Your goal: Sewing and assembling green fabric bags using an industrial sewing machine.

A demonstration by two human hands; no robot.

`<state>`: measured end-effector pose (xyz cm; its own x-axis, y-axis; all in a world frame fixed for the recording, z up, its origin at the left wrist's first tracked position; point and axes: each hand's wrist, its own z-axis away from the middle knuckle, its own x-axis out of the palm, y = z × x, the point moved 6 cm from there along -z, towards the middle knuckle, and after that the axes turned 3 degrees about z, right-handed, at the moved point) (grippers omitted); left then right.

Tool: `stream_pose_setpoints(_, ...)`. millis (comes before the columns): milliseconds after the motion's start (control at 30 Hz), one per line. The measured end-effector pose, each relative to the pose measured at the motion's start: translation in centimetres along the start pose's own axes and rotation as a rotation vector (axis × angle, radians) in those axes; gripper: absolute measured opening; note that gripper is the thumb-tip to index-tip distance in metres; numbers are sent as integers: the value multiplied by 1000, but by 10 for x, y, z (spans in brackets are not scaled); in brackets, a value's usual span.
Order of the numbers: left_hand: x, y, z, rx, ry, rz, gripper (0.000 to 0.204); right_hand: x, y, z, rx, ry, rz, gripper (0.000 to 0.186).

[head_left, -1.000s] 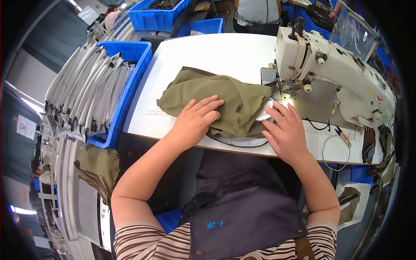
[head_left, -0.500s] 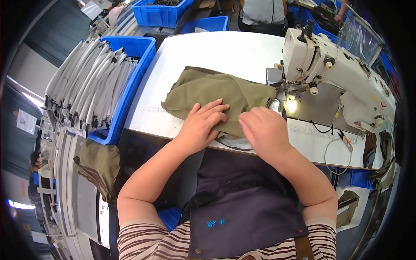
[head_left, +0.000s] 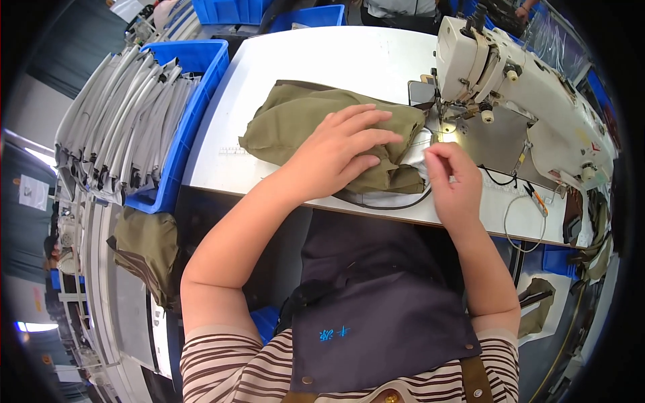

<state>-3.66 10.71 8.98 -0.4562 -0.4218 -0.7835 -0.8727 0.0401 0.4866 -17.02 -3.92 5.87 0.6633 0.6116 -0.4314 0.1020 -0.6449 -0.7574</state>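
Observation:
An olive-green fabric piece [head_left: 282, 121] lies folded on the white sewing table [head_left: 322, 54], with white fabric [head_left: 414, 149] and a dark-edged rim showing from under it at the right and front. My left hand [head_left: 342, 151] rests on the green fabric, its fingers spread. My right hand [head_left: 452, 181] pinches the edge of the white fabric just below the needle and presser foot of the white sewing machine [head_left: 510, 94].
A blue bin [head_left: 211, 80] of stacked grey-white pieces stands left. More olive fabric [head_left: 144, 248] hangs below it. Orange-handled snips [head_left: 537, 205] and a looped cord lie right of the machine base. Another person [head_left: 396, 17] sits beyond the table.
My left hand has moved up and rightward across the green fabric. My right hand has shifted right, off the green fabric, and now pinches the white edge.

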Motion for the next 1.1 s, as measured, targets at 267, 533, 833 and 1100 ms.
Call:
stream_pose_setpoints(267, 6, -20, -15, -31, -38, 280, 10, -20, 41, 27, 154, 84, -44, 10)
stream_pose_setpoints(533, 23, -18, -32, -105, 85, -39, 5, -7, 42, -15, 301, -137, 185, 27)
stream_pose_setpoints(833, 54, -15, -51, -85, 32, 101, 26, 8, 50, -14, 62, -66, 78, 13)
stream_pose_setpoints(1100, 54, -32, -49, -118, 64, 106, 13, -14, 23, -17, -385, -50, 369, 26)
